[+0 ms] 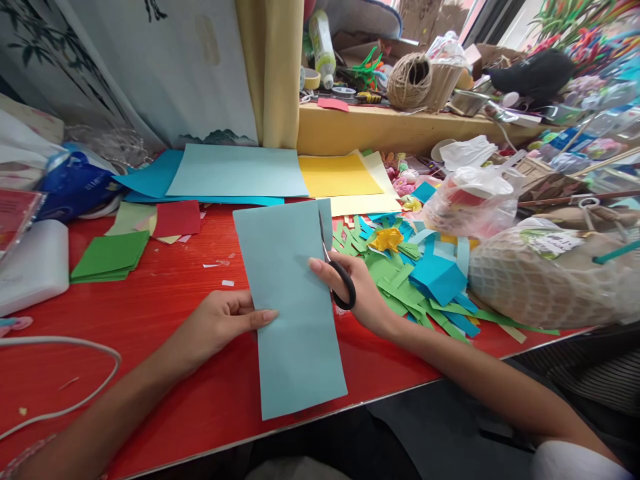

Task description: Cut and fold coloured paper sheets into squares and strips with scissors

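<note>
A pale blue sheet of paper (295,320) is held up over the red table, long side running away from me. My left hand (225,319) pinches its left edge, thumb on top and fingers behind. My right hand (363,287) grips black-handled scissors (346,287) at the paper's right side. The blades sit in a cut near the far right, where a narrow strip (326,220) stands partly separated from the sheet. Much of the blades is hidden by the paper and my fingers.
Green and blue paper scraps (400,280) are heaped right of the sheet. Behind lie blue sheets (240,172) and yellow paper (345,177). Green squares (110,257) and a red piece (177,219) lie left. A white cable (100,347) curves at front left; a netted bag (545,277) stands right.
</note>
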`<state>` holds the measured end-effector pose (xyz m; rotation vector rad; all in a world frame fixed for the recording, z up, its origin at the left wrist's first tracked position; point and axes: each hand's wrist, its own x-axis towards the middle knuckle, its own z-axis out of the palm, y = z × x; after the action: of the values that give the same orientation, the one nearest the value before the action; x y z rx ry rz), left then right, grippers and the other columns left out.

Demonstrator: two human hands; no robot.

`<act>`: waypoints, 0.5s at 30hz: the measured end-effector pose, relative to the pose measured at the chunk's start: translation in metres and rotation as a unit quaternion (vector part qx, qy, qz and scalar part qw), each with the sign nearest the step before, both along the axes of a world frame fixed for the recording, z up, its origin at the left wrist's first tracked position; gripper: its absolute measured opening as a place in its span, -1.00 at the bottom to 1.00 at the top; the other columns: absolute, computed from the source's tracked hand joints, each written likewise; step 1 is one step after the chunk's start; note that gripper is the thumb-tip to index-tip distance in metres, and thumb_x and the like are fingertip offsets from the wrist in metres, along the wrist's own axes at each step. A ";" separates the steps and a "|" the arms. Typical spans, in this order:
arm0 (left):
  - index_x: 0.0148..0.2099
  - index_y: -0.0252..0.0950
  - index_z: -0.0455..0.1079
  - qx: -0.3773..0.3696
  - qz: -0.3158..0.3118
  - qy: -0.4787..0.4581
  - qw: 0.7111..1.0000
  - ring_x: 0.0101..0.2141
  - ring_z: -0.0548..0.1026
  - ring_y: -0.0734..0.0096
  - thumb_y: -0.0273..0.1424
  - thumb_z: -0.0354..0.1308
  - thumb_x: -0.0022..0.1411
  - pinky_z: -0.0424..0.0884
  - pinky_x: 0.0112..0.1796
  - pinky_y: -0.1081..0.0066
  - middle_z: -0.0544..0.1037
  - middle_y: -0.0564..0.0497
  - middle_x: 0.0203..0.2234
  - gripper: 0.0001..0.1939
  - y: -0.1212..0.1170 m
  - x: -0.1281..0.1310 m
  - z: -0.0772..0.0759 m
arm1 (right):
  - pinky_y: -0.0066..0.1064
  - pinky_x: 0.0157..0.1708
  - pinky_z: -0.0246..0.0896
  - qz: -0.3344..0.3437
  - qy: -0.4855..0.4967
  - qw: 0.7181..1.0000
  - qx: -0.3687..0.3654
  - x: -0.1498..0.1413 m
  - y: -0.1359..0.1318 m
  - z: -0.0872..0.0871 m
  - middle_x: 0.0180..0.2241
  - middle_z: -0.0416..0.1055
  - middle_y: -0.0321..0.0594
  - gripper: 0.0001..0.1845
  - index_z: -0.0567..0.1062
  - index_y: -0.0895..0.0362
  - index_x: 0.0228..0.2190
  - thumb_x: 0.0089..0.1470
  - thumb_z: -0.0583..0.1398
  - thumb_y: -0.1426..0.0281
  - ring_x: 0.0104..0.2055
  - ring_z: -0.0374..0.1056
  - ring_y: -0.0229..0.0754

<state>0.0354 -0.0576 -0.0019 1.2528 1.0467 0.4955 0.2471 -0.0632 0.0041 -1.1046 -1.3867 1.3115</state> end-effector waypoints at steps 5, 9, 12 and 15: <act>-0.38 -0.20 0.53 0.004 -0.004 0.009 1.000 -0.34 0.55 0.27 -0.21 0.25 0.04 0.45 -0.31 0.43 0.61 0.05 -0.43 -0.81 -0.001 0.000 0.000 | -0.52 -0.63 -0.08 -0.010 -0.013 1.000 0.005 0.002 0.002 0.002 -0.60 0.07 -0.40 -0.59 0.27 0.14 -0.59 0.00 0.20 0.09 -0.59 -0.01 -0.40; -0.42 -0.21 0.53 0.001 -0.014 0.015 1.000 -0.34 0.55 0.24 -0.20 0.24 0.05 0.46 -0.31 0.40 0.61 0.04 -0.43 -0.81 -0.003 0.001 0.004 | -0.53 -0.64 -0.12 -0.015 -0.008 1.000 0.013 0.003 0.002 0.004 -0.63 0.00 -0.43 -0.59 0.24 0.14 -0.60 0.00 0.20 0.11 -0.61 -0.05 -0.41; -0.43 -0.22 0.53 -0.004 -0.010 0.020 1.000 -0.35 0.56 0.22 -0.19 0.24 0.04 0.46 -0.32 0.39 0.61 0.03 -0.44 -0.80 -0.004 0.003 0.006 | -0.52 -0.62 -0.07 -0.003 0.004 1.000 0.008 0.003 0.002 0.005 -0.59 0.05 -0.41 -0.61 0.26 0.14 -0.57 0.01 0.20 0.10 -0.57 0.00 -0.40; -0.35 -0.20 0.55 -0.017 -0.020 0.014 1.000 -0.32 0.56 0.22 -0.20 0.24 0.04 0.46 -0.27 0.37 0.62 0.03 -0.40 -0.81 -0.004 0.003 0.006 | -0.52 -0.63 -0.12 -0.018 -0.006 1.000 0.016 0.003 0.002 0.004 -0.62 0.01 -0.42 -0.58 0.22 0.13 -0.60 0.03 0.18 0.10 -0.59 -0.04 -0.41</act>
<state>0.0386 -0.0612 0.0046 1.2515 1.0468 0.4298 0.2503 -0.0609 0.0077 -1.1129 -1.3869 1.2541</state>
